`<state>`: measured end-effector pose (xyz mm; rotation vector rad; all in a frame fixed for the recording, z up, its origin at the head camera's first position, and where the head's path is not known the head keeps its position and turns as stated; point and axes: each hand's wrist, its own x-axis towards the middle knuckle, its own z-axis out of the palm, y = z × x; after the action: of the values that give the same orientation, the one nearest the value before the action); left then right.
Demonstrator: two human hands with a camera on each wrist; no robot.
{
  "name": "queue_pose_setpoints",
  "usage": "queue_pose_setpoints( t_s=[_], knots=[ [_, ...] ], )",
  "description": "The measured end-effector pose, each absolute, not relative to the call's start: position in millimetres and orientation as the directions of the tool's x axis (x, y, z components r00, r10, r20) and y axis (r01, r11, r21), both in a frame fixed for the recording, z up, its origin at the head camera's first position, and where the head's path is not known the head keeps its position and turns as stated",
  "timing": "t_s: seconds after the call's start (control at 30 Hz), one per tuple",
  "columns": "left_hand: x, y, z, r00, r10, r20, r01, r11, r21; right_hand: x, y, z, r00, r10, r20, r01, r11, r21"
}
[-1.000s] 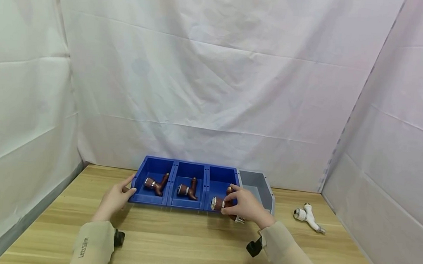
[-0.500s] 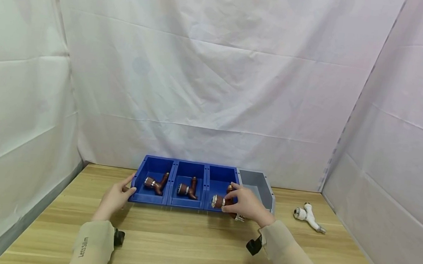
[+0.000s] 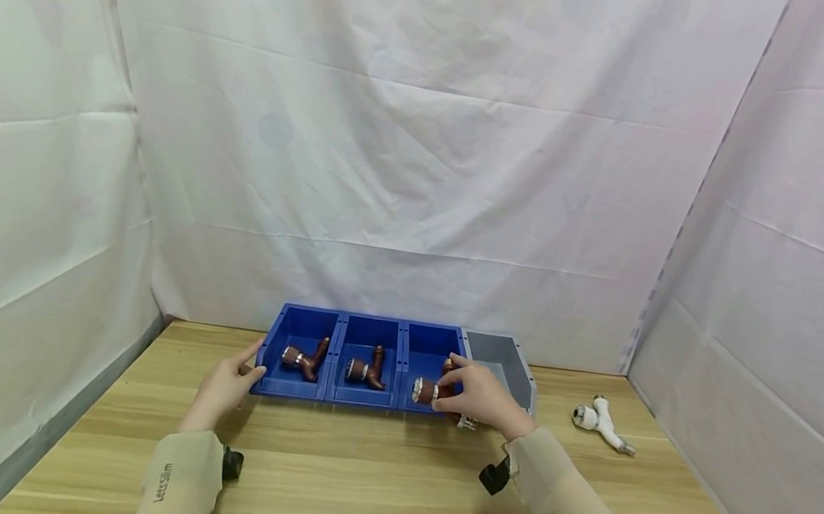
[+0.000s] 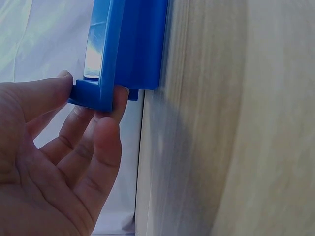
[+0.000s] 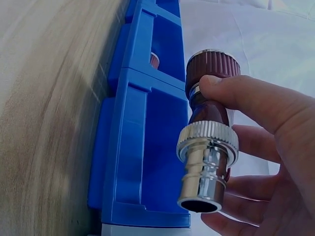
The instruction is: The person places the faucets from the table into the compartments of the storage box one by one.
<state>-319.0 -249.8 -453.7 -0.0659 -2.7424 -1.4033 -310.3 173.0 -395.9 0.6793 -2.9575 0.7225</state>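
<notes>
In the head view, my right hand [image 3: 477,395] holds a brown tap [image 3: 426,391] over the front of the third blue bin [image 3: 435,338]. Up close in the right wrist view, the thumb presses by the tap's ribbed brown knob [image 5: 212,69], and its chrome hose spout [image 5: 203,169] points toward the camera. My left hand [image 3: 226,384] pinches the front left rim [image 4: 106,93] of the leftmost blue bin [image 3: 290,390], thumb on one side and fingers on the other. One brown tap [image 3: 309,359] lies in that bin, another brown tap [image 3: 368,369] in the second bin.
A grey bin [image 3: 499,351] joins the right end of the blue row. Farther right on the wooden table [image 3: 365,479] lies a white tap [image 3: 604,422]. White cloth [image 3: 404,168] hangs behind the bins and along both sides.
Almost nothing differs. The right hand and its brown tap have shifted very slightly upward; the left hand stays on the bin's rim.
</notes>
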Motion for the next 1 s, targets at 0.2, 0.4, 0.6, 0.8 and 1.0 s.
queue_pose_setpoints(
  t_s=[0.2,0.4,0.6,0.8,1.0],
  knots=[
    [-319.5,-250.0,-455.4,-0.998,0.003,0.062,0.052,0.584,0.810,-313.2,173.5,-395.3,-0.907,-0.404,0.121,-0.415,0.799,-0.435],
    [-320.0,-250.1,-454.3,-0.998,0.003,0.062,0.052,0.589,0.807,-313.7,173.5,-393.9,-0.910,-0.398,0.119,-0.408,0.800,-0.439],
    [-318.0,-249.6,-454.5,-0.998,0.003,0.068,0.056,0.593,0.803,-315.2,172.8,-395.1,-0.914,-0.388,0.117,-0.398,0.804,-0.443],
    [-319.7,-250.3,-455.7,-0.998,0.005,0.070,0.059,0.588,0.807,-317.4,171.4,-395.8,-0.919,-0.379,0.105,-0.384,0.806,-0.451],
    [-321.5,-251.0,-456.7,-0.997,0.005,0.071,0.060,0.591,0.804,-317.4,170.3,-392.8,-0.927,-0.364,0.092,-0.364,0.812,-0.456]
  ],
)
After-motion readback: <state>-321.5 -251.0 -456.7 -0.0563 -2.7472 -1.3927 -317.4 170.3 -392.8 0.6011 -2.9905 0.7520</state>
